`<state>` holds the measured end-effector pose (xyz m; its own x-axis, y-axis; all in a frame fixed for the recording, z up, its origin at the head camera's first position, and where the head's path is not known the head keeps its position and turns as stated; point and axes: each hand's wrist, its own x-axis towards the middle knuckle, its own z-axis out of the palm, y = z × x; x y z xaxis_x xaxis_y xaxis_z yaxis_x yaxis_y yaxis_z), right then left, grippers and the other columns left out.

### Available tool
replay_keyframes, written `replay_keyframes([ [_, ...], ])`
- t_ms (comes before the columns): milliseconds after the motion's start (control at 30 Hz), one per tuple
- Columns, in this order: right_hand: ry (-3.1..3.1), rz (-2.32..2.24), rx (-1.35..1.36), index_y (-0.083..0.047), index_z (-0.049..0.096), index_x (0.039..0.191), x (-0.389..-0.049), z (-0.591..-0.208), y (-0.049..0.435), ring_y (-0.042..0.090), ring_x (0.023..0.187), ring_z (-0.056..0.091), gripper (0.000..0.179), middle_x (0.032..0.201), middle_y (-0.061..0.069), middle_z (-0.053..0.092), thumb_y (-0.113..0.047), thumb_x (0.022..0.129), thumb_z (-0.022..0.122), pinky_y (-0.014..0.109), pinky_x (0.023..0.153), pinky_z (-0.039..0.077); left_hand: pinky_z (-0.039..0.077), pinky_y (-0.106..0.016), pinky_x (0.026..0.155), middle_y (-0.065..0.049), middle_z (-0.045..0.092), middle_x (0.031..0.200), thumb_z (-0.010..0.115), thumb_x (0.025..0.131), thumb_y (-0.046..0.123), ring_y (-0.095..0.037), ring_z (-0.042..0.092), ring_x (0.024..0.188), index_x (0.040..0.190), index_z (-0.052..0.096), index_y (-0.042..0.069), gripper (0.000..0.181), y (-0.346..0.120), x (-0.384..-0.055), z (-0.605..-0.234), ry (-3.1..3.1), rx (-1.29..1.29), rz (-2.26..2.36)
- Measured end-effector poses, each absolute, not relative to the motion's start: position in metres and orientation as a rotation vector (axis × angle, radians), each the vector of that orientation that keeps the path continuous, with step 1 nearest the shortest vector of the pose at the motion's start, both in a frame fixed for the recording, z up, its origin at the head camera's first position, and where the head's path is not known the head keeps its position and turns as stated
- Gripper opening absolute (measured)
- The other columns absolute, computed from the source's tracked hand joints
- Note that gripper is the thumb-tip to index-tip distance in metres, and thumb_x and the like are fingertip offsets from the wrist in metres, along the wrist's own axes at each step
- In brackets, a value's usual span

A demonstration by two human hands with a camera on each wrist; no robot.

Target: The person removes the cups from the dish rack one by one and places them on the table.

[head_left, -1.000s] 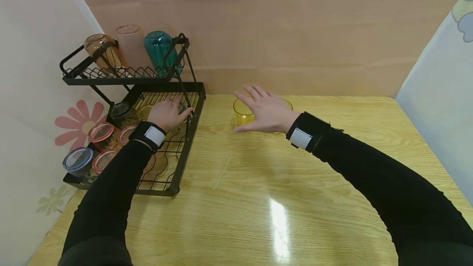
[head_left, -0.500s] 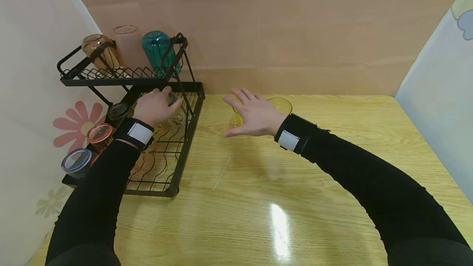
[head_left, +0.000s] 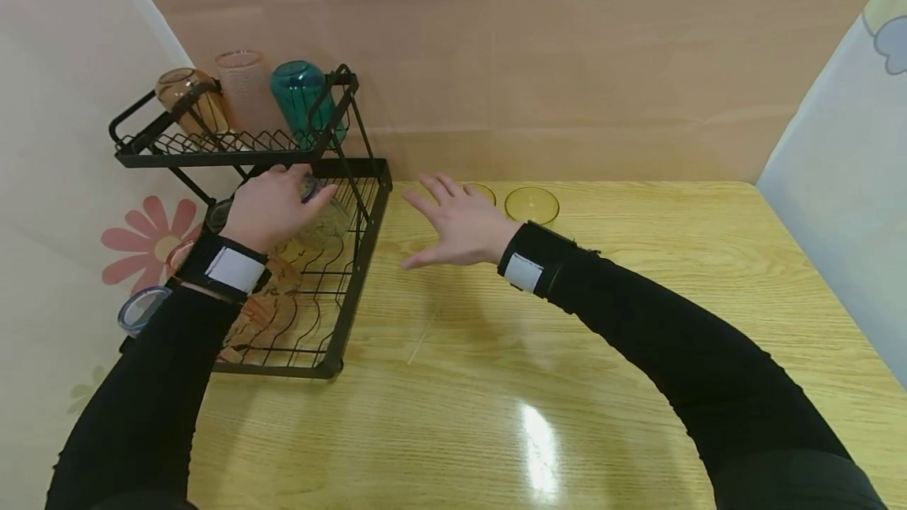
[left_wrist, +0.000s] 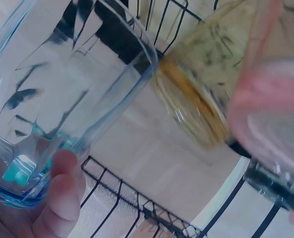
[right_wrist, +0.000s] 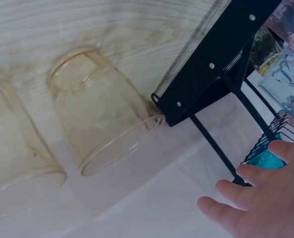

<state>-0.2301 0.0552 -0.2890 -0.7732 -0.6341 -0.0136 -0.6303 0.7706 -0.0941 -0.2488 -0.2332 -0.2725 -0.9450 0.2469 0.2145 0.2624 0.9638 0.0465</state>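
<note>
My left hand (head_left: 272,207) is inside the lower tier of the black dish rack (head_left: 347,282). Its thumb and fingers grip the blue-tinted base of a clear drinking glass (left_wrist: 82,94), which is partly hidden behind the hand in the head view. A yellowish glass (left_wrist: 196,84) and a pink-based glass (left_wrist: 276,114) are close to it in the left wrist view. Over the table, my right hand (head_left: 460,227) hangs with fingers spread and nothing in them. Behind it stand two yellow glasses, one (head_left: 532,205) beside the wrist, the other (right_wrist: 102,109) nearer the rack.
An amber glass (head_left: 191,99), a pink glass (head_left: 249,93) and a teal glass (head_left: 303,101) stand on the rack's upper tier, above my left hand. Lower down, a blue-based glass (head_left: 144,309) sits at the left edge. The wooden table (head_left: 602,384) extends to the right.
My left hand has moved left within the lower tier, with the clear glass in its grip. The right hand has drifted left toward the rack, uncovering more of the yellow glasses.
</note>
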Motion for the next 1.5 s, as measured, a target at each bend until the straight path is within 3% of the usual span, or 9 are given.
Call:
replay_keyframes([
  [133,2.904,-0.122,-1.046,-0.022,0.013,0.157,-0.228,-0.293,0.051,0.035,0.146,0.007,0.105,0.161,0.012,0.006,-0.083,0.078,0.047,0.056,0.111,0.022,0.049,-0.060,0.067,-0.035,0.057,0.113,0.042,0.097,0.059,-0.048,0.059,0.094,0.134,0.050,-0.005,0.075,-0.239,-0.239,-0.268,-2.890,-0.385,-0.136],
  [367,2.880,-0.126,-1.074,-0.022,0.014,0.157,-0.222,-0.300,0.039,0.034,0.146,0.009,0.104,0.161,0.012,0.009,-0.082,0.079,0.047,0.055,0.111,0.020,0.038,-0.040,0.044,-0.020,0.057,0.080,0.047,0.096,0.057,-0.031,0.055,0.063,0.120,0.052,0.000,0.063,-0.257,-0.218,-0.266,-2.871,-0.360,-0.262],
  [567,2.875,-0.164,-1.101,-0.024,0.012,0.157,-0.217,-0.309,0.030,0.034,0.146,0.009,0.104,0.162,0.010,0.006,-0.082,0.079,0.046,0.056,0.111,0.021,0.038,-0.036,0.045,-0.013,0.057,0.069,0.046,0.097,0.055,-0.026,0.053,0.054,0.114,0.051,0.001,0.057,-0.269,-0.205,-0.271,-2.866,-0.337,-0.347],
  [800,2.865,-0.348,-1.064,-0.023,0.011,0.158,-0.211,-0.320,0.022,0.035,0.145,0.013,0.103,0.161,0.010,0.009,-0.079,0.081,0.049,0.057,0.110,0.024,0.038,-0.038,0.050,-0.017,0.057,0.077,0.046,0.097,0.055,-0.031,0.054,0.062,0.118,0.052,0.001,0.058,-0.275,-0.193,-0.278,-2.841,-0.260,-0.503],
  [1000,2.742,-0.830,-0.891,-0.021,0.010,0.157,-0.202,-0.334,0.012,0.031,0.144,0.019,0.100,0.161,0.008,0.013,-0.070,0.084,0.057,0.052,0.111,0.024,0.038,-0.037,0.044,-0.017,0.053,0.081,0.044,0.101,0.047,-0.027,0.050,0.057,0.124,0.050,0.005,0.049,-0.274,-0.184,-0.291,-2.795,-0.247,-0.807],
  [1133,2.574,-1.210,-0.769,-0.019,0.011,0.157,-0.193,-0.344,0.003,0.026,0.144,0.020,0.093,0.161,0.006,0.014,-0.061,0.089,0.059,0.045,0.113,0.021,0.048,-0.036,0.046,-0.017,0.050,0.087,0.040,0.104,0.042,-0.026,0.055,0.055,0.126,0.046,0.003,0.046,-0.264,-0.177,-0.301,-2.745,-0.270,-1.047],
  [1233,2.388,-1.496,-0.694,-0.016,0.010,0.157,-0.184,-0.351,-0.004,0.030,0.144,0.021,0.098,0.160,0.009,0.014,-0.068,0.087,0.054,0.048,0.112,0.024,0.054,-0.035,0.052,-0.017,0.045,0.088,0.037,0.105,0.040,-0.026,0.057,0.060,0.128,0.043,0.001,0.046,-0.253,-0.172,-0.308,-2.702,-0.271,-1.252],
  [1367,2.166,-1.811,-0.588,-0.014,0.008,0.157,-0.173,-0.359,-0.012,0.040,0.140,0.026,0.118,0.159,0.018,0.015,-0.088,0.072,0.044,0.054,0.107,0.030,0.055,-0.032,0.059,-0.013,0.036,0.088,0.033,0.106,0.039,-0.020,0.044,0.065,0.128,0.036,-0.002,0.047,-0.237,-0.168,-0.318,-2.639,-0.253,-1.506],
  [1500,2.046,-1.998,-0.461,-0.013,0.009,0.157,-0.166,-0.360,-0.020,0.040,0.138,0.030,0.107,0.156,0.020,0.020,-0.082,0.081,0.042,0.052,0.107,0.032,0.058,-0.038,0.062,-0.015,0.037,0.104,0.031,0.106,0.040,-0.015,0.048,0.077,0.126,0.030,0.000,0.045,-0.218,-0.164,-0.326,-2.536,-0.213,-1.814],
])
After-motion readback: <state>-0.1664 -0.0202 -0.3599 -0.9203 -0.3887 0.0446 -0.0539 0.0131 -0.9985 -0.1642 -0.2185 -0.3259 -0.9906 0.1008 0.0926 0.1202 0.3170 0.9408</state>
